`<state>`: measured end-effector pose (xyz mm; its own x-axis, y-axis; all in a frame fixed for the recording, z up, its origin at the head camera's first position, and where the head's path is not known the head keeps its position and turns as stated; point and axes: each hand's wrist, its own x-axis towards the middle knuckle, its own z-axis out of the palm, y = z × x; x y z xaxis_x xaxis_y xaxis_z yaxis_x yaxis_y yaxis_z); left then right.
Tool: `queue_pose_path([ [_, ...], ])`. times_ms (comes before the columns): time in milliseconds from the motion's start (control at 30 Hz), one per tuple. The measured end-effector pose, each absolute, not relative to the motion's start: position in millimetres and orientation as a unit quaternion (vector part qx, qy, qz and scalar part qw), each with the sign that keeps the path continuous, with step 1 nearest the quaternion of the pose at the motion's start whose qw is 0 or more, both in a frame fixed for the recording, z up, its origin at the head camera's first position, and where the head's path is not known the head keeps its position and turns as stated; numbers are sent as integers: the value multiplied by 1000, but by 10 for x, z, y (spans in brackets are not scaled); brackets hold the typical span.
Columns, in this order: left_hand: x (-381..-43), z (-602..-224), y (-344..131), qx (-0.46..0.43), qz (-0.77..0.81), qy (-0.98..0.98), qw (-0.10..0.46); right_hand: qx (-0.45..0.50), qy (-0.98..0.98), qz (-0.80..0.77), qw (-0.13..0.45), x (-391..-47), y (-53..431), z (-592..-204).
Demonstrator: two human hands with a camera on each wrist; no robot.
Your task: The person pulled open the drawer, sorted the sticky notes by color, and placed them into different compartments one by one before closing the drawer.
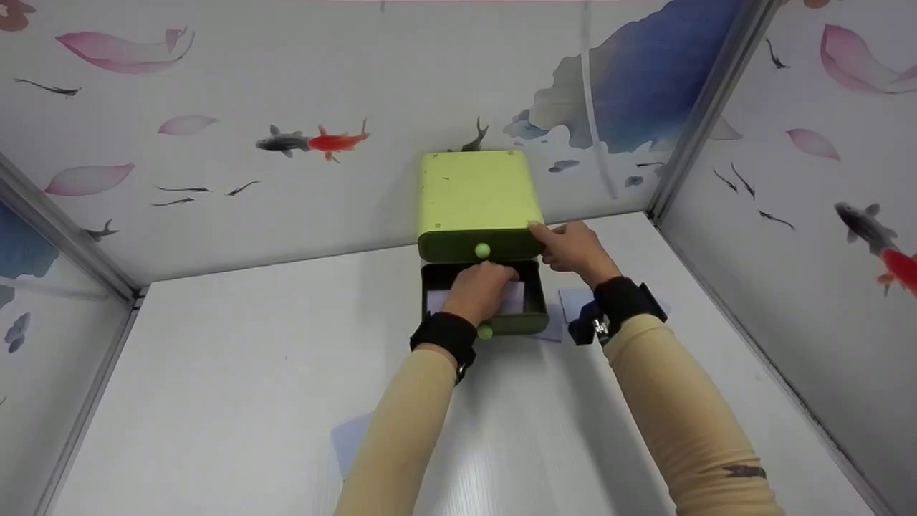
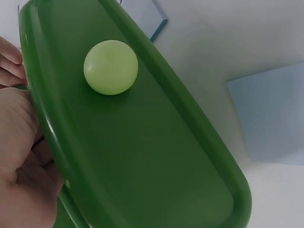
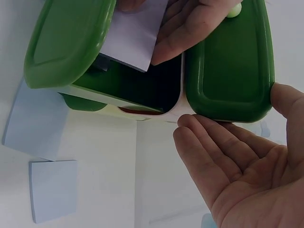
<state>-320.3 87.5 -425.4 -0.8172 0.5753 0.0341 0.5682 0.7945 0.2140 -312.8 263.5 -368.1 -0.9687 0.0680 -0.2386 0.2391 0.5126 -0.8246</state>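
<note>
A small two-drawer box (image 1: pixel 478 190), light green on top with dark green drawer fronts, stands against the back wall. Its lower drawer (image 1: pixel 523 326) is pulled out, and a round green knob (image 2: pixel 110 67) sits on that drawer's front. My left hand (image 1: pixel 481 290) reaches inside. Between its thumb and fingers it holds a pale lavender paper pad (image 3: pixel 130 38), partly hidden by the hand and the drawer wall. At the box's right front corner, my right hand (image 1: pixel 579 251) touches the upper drawer (image 3: pixel 232 71) area with thumb and extended fingertips.
Pale blue paper pads lie on the white table (image 1: pixel 251 380): one blue pad (image 1: pixel 349 441) at the front left, another (image 1: pixel 551 330) partly beneath the open drawer, a third (image 3: pixel 53 190) to its right. White walls (image 1: pixel 286 64) painted with fish rise behind and on both sides.
</note>
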Motion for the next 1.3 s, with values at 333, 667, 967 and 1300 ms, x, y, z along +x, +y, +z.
queue_pose_path([
  [333, -3171, -4227, 718, 277, 122, 952, 43, 85, 867, -484, 83, -3126, 2534, -3664],
  [667, -3124, -4137, 509, 271, 157, 948, 50, 82, 870, -479, 87, -3158, 2568, -3681],
  [967, -3126, -3921, 155, 278, 211, 937, 11, 72, 868, -482, 95, -3153, 2618, -3669],
  [1300, -3119, -3836, -309, 231, 236, 943, -21, 76, 862, -490, 106, -3130, 2636, -3659],
])
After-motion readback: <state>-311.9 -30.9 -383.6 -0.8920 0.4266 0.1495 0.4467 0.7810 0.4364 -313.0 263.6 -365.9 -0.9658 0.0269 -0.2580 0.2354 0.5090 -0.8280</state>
